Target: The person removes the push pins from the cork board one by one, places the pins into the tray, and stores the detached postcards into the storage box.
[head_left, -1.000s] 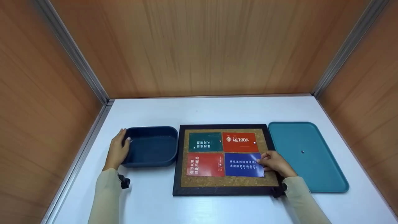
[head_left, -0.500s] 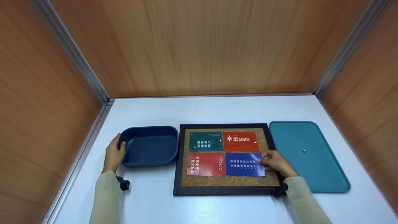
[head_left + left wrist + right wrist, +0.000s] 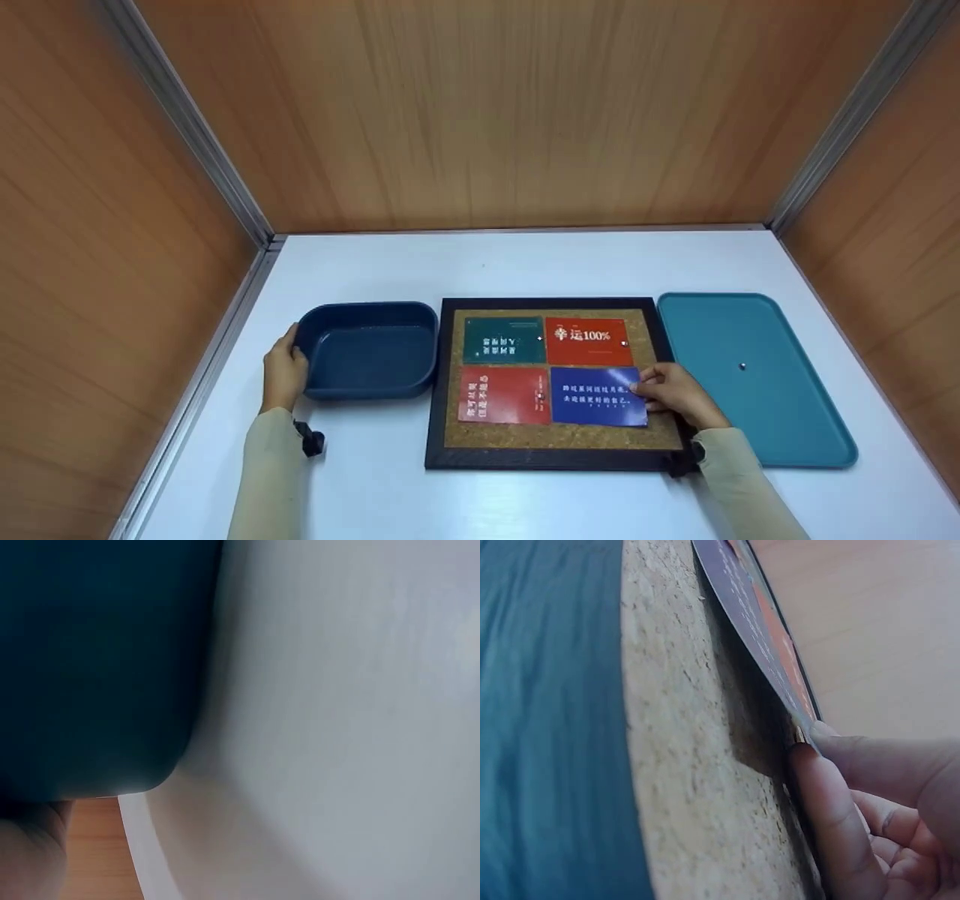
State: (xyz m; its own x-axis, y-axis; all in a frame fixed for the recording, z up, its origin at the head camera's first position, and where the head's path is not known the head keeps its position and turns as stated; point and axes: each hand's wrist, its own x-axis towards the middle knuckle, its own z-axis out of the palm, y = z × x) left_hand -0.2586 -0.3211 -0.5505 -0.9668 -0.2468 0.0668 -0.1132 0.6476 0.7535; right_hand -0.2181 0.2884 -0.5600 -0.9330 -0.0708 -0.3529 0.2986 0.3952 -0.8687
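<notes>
My right hand [image 3: 679,392] pinches the right edge of a blue card [image 3: 598,397] with white lettering. In the right wrist view, thumb and forefinger hold that edge raised off the cork [image 3: 675,727]. The card is one of several on a dark-framed corkboard [image 3: 525,458], beside a green card [image 3: 504,340], a red-orange card [image 3: 589,341] and a red card [image 3: 504,395]. Small pins show on those three. My left hand [image 3: 283,375] rests against the left side of a dark blue rectangular dish [image 3: 367,364]; the dish hides part of this hand in the left wrist view.
A teal tray [image 3: 757,405] lies right of the corkboard, with one small round silvery pin [image 3: 742,367] on it. Wood-grain panels [image 3: 525,112] enclose the white table [image 3: 360,480] at the back and both sides.
My left thumb has slid from over the dish's rim to outside its left wall, and the hand sits slightly lower. My right hand keeps its pinch on the blue card. The head view has shifted slightly.
</notes>
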